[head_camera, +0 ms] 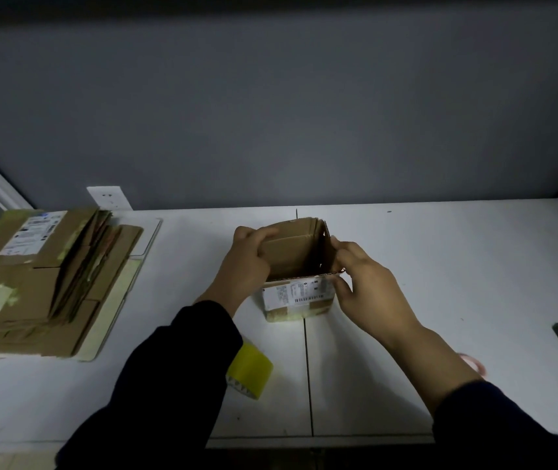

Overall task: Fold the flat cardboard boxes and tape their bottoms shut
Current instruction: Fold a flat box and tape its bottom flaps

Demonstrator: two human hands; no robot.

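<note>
From the head view, a small opened cardboard box (299, 293) stands on the white surface (440, 266) right in front of the person, with the left hand (248, 262) curled over its left wall and flap and the right hand (365, 283) pinching its right corner, fingers (340, 247) closed on the cardboard, seemingly to square it up and fold the flaps in. The yellow tape roll (252, 371) lies near the left sleeve, probably kept within reach for sealing, while the stack of flat boxes (43, 279) waits well apart at the left.

L hand (247, 262) & R hand (365, 286) — fingers curled, gripping, both forearms extended fwd.
</note>
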